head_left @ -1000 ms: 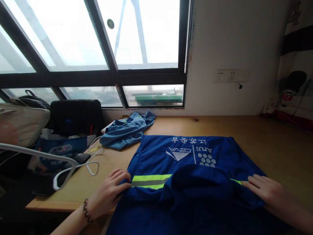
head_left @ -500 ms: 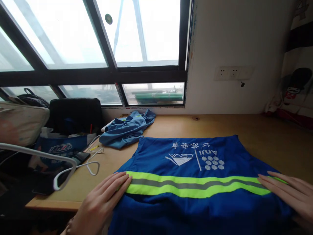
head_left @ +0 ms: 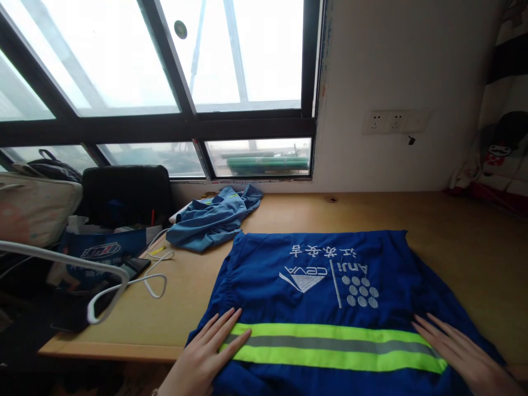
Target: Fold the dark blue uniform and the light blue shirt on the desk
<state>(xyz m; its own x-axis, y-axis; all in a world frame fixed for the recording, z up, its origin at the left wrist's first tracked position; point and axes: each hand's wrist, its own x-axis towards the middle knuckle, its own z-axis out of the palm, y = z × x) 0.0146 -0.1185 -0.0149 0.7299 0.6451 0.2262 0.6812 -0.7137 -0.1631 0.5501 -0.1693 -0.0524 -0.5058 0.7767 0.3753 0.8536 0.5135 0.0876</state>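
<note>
A dark blue work jacket (head_left: 264, 297) lies spread on the wooden table, with white lettering and logos that appear upside down. Across it runs a reflective strip (head_left: 330, 346), yellow-green with a grey middle. My left hand (head_left: 210, 346) rests flat on the left end of the strip, fingers spread. On the right end, my right hand (head_left: 457, 346) lies with its fingers stretched out over the cloth. Neither hand grips the fabric. The jacket's lower part runs out of view at the bottom.
A crumpled lighter blue garment (head_left: 210, 220) lies on the table (head_left: 297, 212) near the window. A white cable (head_left: 159, 286) loops at the left, beside a blue bag (head_left: 103, 253) and a black chair back (head_left: 127, 190). Wall sockets (head_left: 388, 122) are above the table.
The reflective strip has moved down toward me and looks straighter. Both hands have shifted inward and lower, and more of the jacket's upper part lies flat on the table.
</note>
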